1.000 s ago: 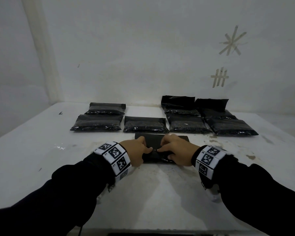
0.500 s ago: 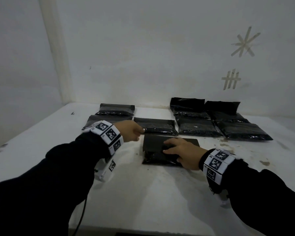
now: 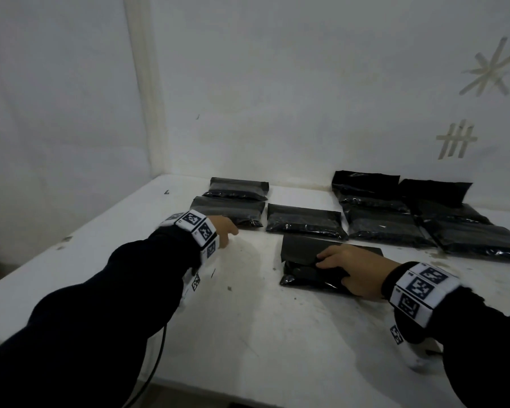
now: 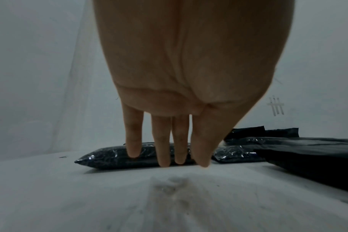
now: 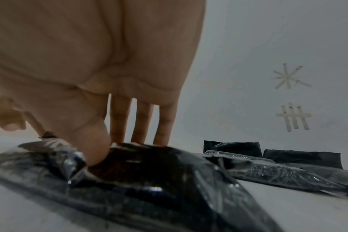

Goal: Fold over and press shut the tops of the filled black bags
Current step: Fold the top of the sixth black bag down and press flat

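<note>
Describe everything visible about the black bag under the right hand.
The nearest bag is a glossy black plastic pouch, bulging with filling, lying flat on the white table in front of the rows of other bags. Its flat, matte-looking top flap is folded over toward the person, with its left corner lifted a little. The right hand rests on it, straight fingers pressing the fold and the thumb denting the plastic. The left hand is off to the left, not touching it.

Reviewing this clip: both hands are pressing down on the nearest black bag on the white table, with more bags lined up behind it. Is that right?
Not quite. Only the right hand rests on the nearest black bag. The head view shows the left hand off to the side, open above the white table near another bag. More bags do lie behind.
</note>
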A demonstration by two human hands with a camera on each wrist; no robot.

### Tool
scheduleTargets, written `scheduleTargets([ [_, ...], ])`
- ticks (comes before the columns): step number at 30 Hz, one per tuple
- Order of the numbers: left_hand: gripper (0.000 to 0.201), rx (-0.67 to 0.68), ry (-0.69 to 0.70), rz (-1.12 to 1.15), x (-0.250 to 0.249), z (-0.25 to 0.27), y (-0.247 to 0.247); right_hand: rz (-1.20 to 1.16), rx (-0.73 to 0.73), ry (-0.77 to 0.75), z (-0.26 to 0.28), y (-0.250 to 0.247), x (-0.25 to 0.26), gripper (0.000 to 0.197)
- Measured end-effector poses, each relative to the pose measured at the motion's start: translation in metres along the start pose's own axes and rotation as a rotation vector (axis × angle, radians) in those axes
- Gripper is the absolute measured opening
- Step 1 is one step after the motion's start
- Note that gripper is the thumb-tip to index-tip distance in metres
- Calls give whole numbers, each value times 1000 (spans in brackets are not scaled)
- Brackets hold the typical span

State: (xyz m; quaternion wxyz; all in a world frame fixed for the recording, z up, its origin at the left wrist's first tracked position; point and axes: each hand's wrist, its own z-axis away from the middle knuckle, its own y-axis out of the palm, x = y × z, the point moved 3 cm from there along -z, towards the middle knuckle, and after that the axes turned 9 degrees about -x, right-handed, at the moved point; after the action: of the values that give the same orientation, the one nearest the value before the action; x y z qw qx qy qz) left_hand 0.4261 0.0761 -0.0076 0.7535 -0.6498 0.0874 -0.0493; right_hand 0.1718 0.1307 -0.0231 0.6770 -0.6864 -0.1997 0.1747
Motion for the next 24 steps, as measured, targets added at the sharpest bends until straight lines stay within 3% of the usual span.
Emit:
scheduleTargets([
  [7,59,62,50,-83,-4,-4,10,-22,-13,20,0,2,-1,58],
  [13,48,-37,27,-97,12,-12,9,-26,-17,22,-1,3,0,58],
  [19,20,-133,9,-77,22,-19,9,-16,-1,20,-1,3,1,57],
  [24,22,-155,9,-42,25,-21,11,-13,-7,12,-3,1,5,56],
])
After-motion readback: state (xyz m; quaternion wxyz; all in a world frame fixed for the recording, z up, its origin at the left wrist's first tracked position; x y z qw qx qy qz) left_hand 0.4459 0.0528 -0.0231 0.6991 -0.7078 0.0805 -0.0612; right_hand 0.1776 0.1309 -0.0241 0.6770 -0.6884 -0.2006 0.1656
